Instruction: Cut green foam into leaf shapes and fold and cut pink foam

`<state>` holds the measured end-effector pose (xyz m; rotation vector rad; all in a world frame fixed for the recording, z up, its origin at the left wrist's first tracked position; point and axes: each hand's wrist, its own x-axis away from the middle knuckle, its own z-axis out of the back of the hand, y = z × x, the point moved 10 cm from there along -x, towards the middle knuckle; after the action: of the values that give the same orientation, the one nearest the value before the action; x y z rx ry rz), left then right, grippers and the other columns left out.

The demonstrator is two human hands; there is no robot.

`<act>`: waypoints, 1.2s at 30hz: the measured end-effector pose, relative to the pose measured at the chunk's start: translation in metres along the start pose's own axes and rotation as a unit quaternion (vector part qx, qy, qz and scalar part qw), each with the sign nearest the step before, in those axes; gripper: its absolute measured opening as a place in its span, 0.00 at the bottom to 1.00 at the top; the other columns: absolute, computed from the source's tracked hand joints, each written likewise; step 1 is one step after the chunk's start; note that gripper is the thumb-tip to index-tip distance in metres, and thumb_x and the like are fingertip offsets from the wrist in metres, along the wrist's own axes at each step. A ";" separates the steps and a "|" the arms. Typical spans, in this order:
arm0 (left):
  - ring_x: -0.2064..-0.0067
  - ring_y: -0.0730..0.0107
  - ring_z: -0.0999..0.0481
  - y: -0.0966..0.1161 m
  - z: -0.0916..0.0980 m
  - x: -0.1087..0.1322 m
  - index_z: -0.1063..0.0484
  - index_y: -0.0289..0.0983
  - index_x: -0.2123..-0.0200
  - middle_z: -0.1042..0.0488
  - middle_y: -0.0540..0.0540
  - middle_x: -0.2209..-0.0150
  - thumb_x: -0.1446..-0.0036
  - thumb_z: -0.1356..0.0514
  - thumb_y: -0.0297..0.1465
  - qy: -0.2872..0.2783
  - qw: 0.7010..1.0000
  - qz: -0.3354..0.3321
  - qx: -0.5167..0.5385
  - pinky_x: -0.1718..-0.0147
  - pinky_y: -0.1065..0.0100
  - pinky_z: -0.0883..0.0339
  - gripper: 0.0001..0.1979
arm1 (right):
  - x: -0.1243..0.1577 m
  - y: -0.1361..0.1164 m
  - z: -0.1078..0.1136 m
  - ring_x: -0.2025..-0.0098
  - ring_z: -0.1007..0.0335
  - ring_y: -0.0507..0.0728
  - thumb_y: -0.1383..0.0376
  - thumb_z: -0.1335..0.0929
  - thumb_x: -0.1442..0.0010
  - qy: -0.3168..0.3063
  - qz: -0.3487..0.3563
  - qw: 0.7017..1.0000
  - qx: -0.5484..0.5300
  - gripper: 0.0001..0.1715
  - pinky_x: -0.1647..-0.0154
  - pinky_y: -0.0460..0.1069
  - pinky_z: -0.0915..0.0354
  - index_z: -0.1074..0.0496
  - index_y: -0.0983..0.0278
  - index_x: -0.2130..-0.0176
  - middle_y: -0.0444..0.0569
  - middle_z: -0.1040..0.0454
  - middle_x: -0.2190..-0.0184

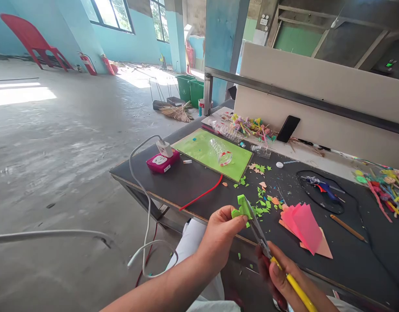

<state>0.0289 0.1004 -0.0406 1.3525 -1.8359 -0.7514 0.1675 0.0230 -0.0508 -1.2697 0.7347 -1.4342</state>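
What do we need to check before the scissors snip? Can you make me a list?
1. Green piece held: ok, the left hand pinches it.
2. Scissors gripped: ok, the right hand holds the yellow handle.
3. Left fingertips well clear of the blades: not ok, they're very close.
4. White cable away from the blades: ok, it hangs apart from them.
5. Blue glue gun cool: cannot tell.
6. Table tidy: not ok, green scraps are scattered there.

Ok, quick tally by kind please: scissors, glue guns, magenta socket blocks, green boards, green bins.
Scissors: 1
Glue gun: 1
Magenta socket block: 1
Green board: 1
Green bins: 2
Total: 6
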 end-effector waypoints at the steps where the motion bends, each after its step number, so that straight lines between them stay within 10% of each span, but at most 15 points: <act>1: 0.74 0.76 0.35 -0.001 0.000 0.000 0.33 0.35 0.78 0.31 0.52 0.78 0.53 0.35 0.28 0.001 1.000 -0.001 0.002 0.71 0.73 0.44 0.09 | 0.000 0.001 0.002 0.80 0.36 0.51 0.36 0.38 0.47 0.006 -0.002 1.000 -0.002 0.36 0.81 0.44 0.37 0.29 0.55 0.50 0.43 0.30 0.76; 9: 0.74 0.74 0.34 -0.011 -0.007 0.004 0.33 0.36 0.78 0.30 0.50 0.77 0.54 0.35 0.30 0.000 0.998 0.035 0.057 0.72 0.72 0.41 0.09 | -0.006 -0.003 0.007 0.66 0.28 0.57 0.35 0.38 0.48 0.058 0.053 0.996 0.050 0.36 0.63 0.48 0.30 0.26 0.56 0.55 0.48 0.27 0.67; 36: 0.75 0.76 0.35 -0.003 0.000 -0.001 0.35 0.35 0.81 0.33 0.51 0.80 0.58 0.35 0.27 -0.003 0.998 0.058 0.021 0.73 0.74 0.44 0.10 | -0.010 0.006 0.008 0.65 0.27 0.58 0.38 0.30 0.55 0.067 0.019 0.995 -0.068 0.32 0.60 0.49 0.29 0.23 0.53 0.57 0.47 0.23 0.60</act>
<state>0.0304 0.1009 -0.0430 1.2583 -1.9262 -0.6599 0.1757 0.0325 -0.0578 -1.2633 0.9562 -1.4698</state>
